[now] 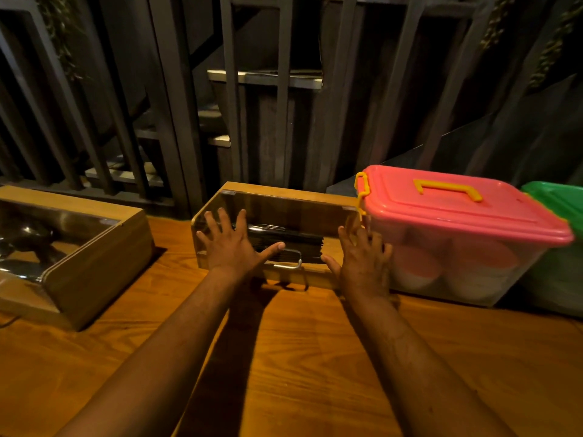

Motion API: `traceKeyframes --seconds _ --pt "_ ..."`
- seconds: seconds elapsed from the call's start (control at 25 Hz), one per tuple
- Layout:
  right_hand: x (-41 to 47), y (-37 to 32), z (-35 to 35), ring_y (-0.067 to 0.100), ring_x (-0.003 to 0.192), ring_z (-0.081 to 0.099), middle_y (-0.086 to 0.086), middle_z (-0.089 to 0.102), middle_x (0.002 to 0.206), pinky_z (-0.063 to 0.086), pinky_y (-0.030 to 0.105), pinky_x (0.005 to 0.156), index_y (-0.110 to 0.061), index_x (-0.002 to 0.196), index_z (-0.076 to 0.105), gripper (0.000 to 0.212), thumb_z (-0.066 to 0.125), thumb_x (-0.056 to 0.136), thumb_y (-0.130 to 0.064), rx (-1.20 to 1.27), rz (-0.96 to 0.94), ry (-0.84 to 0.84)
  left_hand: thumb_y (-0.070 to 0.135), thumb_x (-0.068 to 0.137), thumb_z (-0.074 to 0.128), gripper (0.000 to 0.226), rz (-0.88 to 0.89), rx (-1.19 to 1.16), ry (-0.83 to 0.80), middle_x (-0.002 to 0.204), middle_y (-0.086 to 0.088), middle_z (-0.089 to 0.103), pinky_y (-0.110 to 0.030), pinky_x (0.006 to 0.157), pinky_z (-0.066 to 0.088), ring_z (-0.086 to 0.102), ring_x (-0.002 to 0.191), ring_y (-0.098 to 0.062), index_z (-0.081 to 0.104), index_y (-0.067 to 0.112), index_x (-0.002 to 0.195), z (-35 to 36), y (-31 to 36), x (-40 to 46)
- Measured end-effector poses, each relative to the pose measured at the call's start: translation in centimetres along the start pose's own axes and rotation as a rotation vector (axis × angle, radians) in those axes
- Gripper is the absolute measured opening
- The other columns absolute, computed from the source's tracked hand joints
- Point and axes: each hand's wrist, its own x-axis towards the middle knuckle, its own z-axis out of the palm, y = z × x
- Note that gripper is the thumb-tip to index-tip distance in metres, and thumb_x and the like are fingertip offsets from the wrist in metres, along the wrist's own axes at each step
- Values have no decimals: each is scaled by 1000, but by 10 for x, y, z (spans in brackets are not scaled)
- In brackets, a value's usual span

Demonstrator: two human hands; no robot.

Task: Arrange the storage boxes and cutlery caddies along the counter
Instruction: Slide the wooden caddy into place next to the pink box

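Observation:
A wooden cutlery caddy [284, 197] with a clear curved lid and a metal handle stands at the back middle of the wooden counter [299, 357]. My left hand [232, 244] lies flat on its lid with fingers spread. My right hand [359, 260] rests with spread fingers against the caddy's right front corner, beside a clear storage box with a pink lid [457, 209] and yellow handle. A second wooden caddy [94, 257] sits at the left, turned at an angle. A green-lidded box [558, 200] shows at the right edge.
Dark metal railings [176, 105] and stairs rise right behind the counter's back edge. The pink-lidded box holds pale round containers. The caddy and the pink-lidded box touch or nearly touch. Bare wood stretches in front of the boxes toward me.

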Motion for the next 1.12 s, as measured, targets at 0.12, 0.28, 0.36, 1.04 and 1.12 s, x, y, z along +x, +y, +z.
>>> traceKeyframes --seconds 0.12,0.28,0.36,1.04,1.12 --pt "4 2 5 32 114 47 8 52 139 38 45 87 -26 138 52 67 55 84 -65 -38 5 27 101 59 19 124 -12 -8 30 166 -19 -2 -67 118 7 -10 150 -44 9 26 158 5 7 -1" --pt "6 1 9 31 108 48 6 54 135 39 45 85 -25 138 52 66 54 85 -65 -65 2 45 101 60 20 124 -17 -4 43 166 -19 -1 -68 118 8 -9 150 -44 9 26 158 8 8 3" --pt "8 0 9 31 108 47 6 54 136 38 45 85 -26 139 50 67 53 85 -65 -83 5 36 100 60 20 124 -11 0 40 166 -19 -1 -68 118 9 -9 150 -45 9 26 158 8 8 6" --pt "-28 -26 -57 31 144 28 4 35 158 26 56 114 -26 147 40 60 44 94 -55 144 -68 -166 55 92 53 63 238 -9 88 156 -9 38 -56 119 21 23 148 -32 38 31 148 -43 -5 -71" --pt "-44 -42 -74 29 140 34 2 40 155 27 50 111 -27 146 43 58 42 95 -55 211 -116 -123 54 92 52 57 227 -6 137 149 -5 46 -52 116 27 31 143 -28 44 30 143 -56 -16 -95"
